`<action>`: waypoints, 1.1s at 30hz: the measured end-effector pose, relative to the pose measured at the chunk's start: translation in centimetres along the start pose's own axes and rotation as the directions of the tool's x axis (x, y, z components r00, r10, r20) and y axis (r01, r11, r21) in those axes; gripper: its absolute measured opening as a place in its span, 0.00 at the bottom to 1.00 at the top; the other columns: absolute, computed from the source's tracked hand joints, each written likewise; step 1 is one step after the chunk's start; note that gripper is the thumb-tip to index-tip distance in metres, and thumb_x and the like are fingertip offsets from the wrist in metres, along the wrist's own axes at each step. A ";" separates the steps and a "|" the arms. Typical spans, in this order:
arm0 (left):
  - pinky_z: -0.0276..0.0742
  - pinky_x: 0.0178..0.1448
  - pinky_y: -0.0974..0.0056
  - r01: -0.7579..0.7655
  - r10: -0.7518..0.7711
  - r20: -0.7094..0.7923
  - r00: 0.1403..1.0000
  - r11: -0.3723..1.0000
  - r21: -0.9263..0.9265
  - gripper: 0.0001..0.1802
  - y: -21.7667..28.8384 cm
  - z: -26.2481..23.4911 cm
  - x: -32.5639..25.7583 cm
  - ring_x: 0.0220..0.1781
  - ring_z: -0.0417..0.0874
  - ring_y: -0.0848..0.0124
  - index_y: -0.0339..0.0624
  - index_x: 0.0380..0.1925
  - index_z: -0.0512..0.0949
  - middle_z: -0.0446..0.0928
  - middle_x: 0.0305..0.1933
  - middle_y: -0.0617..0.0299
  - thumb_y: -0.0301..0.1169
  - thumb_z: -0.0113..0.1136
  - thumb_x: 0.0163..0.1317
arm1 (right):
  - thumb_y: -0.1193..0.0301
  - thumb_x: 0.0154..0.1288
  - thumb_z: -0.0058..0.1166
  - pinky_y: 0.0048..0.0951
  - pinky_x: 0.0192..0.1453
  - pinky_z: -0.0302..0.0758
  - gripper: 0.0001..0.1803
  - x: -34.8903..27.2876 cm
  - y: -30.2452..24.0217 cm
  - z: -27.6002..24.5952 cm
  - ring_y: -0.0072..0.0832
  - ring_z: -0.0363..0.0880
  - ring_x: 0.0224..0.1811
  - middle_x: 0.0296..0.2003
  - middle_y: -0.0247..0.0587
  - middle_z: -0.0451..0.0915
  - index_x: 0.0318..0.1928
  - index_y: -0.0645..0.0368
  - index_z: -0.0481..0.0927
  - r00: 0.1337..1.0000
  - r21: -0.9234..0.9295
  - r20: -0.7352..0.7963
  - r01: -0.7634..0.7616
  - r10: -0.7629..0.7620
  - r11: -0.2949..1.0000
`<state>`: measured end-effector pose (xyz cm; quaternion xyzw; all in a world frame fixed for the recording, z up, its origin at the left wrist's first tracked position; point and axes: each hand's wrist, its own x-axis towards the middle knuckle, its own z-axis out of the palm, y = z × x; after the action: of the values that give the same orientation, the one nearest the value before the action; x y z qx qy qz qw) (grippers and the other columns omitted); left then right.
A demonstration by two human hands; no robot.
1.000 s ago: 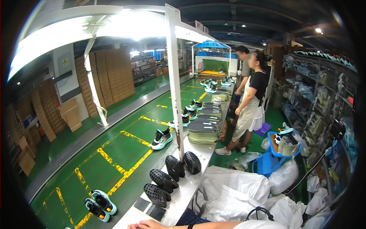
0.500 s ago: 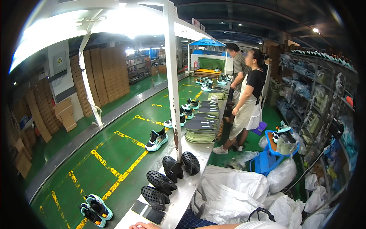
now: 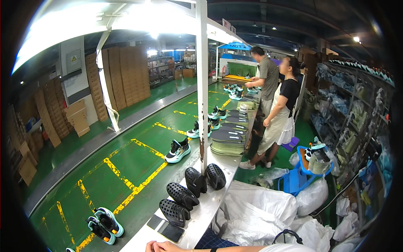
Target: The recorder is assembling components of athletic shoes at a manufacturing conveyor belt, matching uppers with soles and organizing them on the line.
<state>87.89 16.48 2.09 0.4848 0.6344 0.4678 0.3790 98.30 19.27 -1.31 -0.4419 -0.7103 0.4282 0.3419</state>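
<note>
At the lower edge, my right hand point(image 3: 166, 247) rests low by the white bench, its forearm coming in from the right. Its fingers look folded, and the frame cuts them off. A bit of finger beside it may belong to my left hand, though I cannot tell. Nearest to them lies a dark smartphone point(image 3: 172, 233) on the bench. Behind it stand black perforated clogs point(image 3: 175, 213), set in a row along the bench. On the green conveyor to the left is a pair of black and pale-blue sneakers point(image 3: 105, 225).
A white post point(image 3: 202, 84) rises beside the clogs. Farther along are stacked insoles point(image 3: 227, 143) and more sneakers point(image 3: 178, 151). Two co-workers point(image 3: 280, 98) stand at the bench. White sacks point(image 3: 256, 201), a blue stool point(image 3: 296, 178) and a loaded rack point(image 3: 352, 101) are at the right.
My view has shifted, so the bench and clogs sit slightly higher and more to the right. More of my hand shows. The striped-shirt co-worker now reaches over the conveyor.
</note>
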 end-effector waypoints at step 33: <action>0.73 0.49 0.67 -0.394 0.416 -0.105 0.903 0.708 -0.586 0.13 13.5 -2.0 -3.6 0.43 0.78 0.71 0.29 0.42 0.76 0.79 0.40 0.57 0.18 0.58 0.55 | 0.70 0.50 0.69 0.22 0.23 0.67 0.11 0.0 -16.4 -12.7 0.25 0.73 0.18 0.18 0.35 0.75 0.26 0.60 0.78 0.700 -0.215 -0.287 0.619 -0.654 0.756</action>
<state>90.43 13.81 15.66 0.4764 0.3270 0.7055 0.4103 103.79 19.21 18.76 -0.2535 -0.7685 0.1624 0.5645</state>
